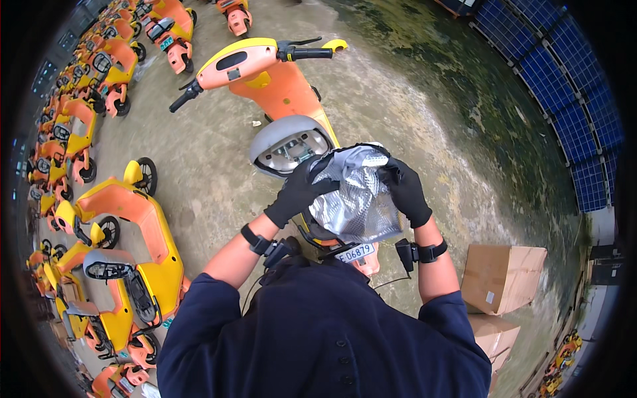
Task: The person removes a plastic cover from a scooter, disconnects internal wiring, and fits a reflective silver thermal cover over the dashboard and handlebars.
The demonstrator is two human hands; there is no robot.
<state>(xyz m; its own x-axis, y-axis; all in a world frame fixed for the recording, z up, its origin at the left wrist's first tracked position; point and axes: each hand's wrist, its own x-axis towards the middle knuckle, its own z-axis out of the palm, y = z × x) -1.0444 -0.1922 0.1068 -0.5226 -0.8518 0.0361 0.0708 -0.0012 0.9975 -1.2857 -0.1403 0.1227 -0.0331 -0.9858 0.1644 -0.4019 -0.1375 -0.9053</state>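
Both hands wear black gloves and hold a silver, mesh-patterned bag or cover (355, 202) with a dark top edge. My left hand (298, 192) has its fingers bent on the left edge of the cover, and my right hand (405, 192) grips its upper right edge. Just behind the cover, a grey scooter seat (279, 149) is tipped up with its underside showing. The orange and yellow scooter (285, 96) stands before me, its handlebar (239, 60) at the top.
Rows of similar scooters (123, 278) line the left, more at the top and lower right. Two cardboard boxes (494, 278) sit to my right. Blue gridded panels (544, 79) run along the right. The concrete ground (189, 152) has mossy, dark stains.
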